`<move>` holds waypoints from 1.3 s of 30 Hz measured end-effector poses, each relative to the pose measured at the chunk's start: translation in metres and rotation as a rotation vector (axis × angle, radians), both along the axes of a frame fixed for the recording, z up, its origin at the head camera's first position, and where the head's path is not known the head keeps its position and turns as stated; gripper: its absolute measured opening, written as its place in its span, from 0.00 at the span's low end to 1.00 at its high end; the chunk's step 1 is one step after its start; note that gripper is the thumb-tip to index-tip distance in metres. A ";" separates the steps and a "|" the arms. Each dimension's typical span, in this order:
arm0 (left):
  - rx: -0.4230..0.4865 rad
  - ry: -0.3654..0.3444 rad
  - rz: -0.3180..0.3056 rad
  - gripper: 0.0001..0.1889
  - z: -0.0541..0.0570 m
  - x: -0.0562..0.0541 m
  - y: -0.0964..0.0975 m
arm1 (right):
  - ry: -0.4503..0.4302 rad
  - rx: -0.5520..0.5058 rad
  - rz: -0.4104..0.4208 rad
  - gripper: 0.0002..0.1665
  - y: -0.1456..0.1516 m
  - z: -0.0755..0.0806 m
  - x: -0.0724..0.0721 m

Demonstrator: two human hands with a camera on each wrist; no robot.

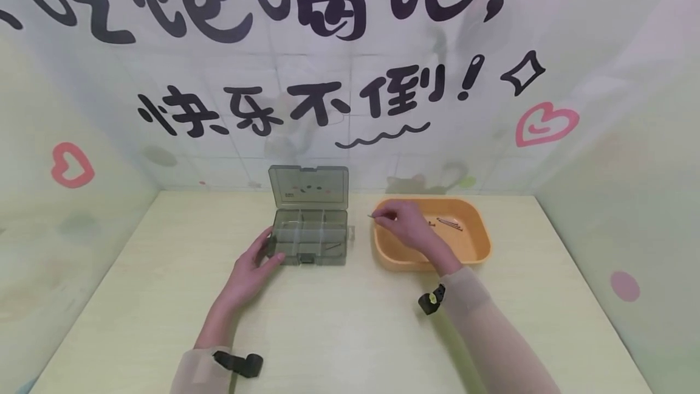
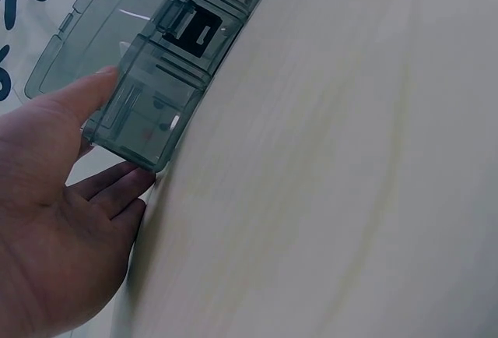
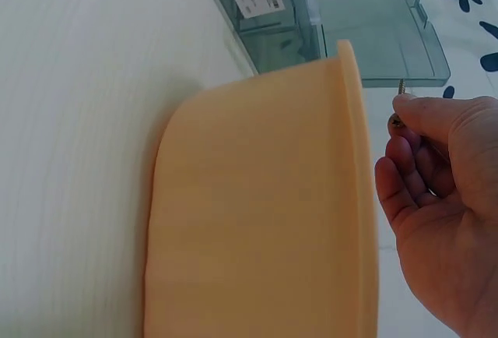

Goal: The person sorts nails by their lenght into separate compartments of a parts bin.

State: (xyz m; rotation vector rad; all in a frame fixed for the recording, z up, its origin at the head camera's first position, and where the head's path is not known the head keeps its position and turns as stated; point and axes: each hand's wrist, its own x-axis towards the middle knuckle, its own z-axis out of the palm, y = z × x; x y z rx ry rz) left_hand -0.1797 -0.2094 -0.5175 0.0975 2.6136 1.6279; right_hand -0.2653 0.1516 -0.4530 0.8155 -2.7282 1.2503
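A grey see-through compartment box (image 1: 310,236) stands on the table with its lid (image 1: 309,187) raised toward the wall. One long thin screw (image 1: 333,247) lies in its front right part. My left hand (image 1: 253,269) holds the box at its front left corner, thumb on the front edge and fingers along the side, as the left wrist view also shows. My right hand (image 1: 406,222) pinches a small screw (image 3: 401,87) between thumb and fingertip, over the left rim of an orange tub (image 1: 481,248). The other fingers curl loosely below it.
Several long screws (image 1: 449,224) lie in the orange tub, with a few shorter ones (image 1: 432,224) beside them. A printed wall (image 1: 350,157) closes off the back of the pale table (image 1: 339,327), and side panels (image 1: 618,217) stand left and right.
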 end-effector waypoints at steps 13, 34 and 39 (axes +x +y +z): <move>-0.006 0.001 0.002 0.42 -0.003 -0.001 -0.001 | -0.087 0.037 0.046 0.08 -0.037 0.005 0.008; -0.003 0.019 -0.002 0.40 -0.001 0.000 0.000 | -0.124 0.036 0.108 0.07 -0.073 -0.009 0.015; -0.002 0.022 0.000 0.40 -0.001 0.000 0.001 | -0.097 0.052 0.136 0.07 -0.076 -0.011 0.014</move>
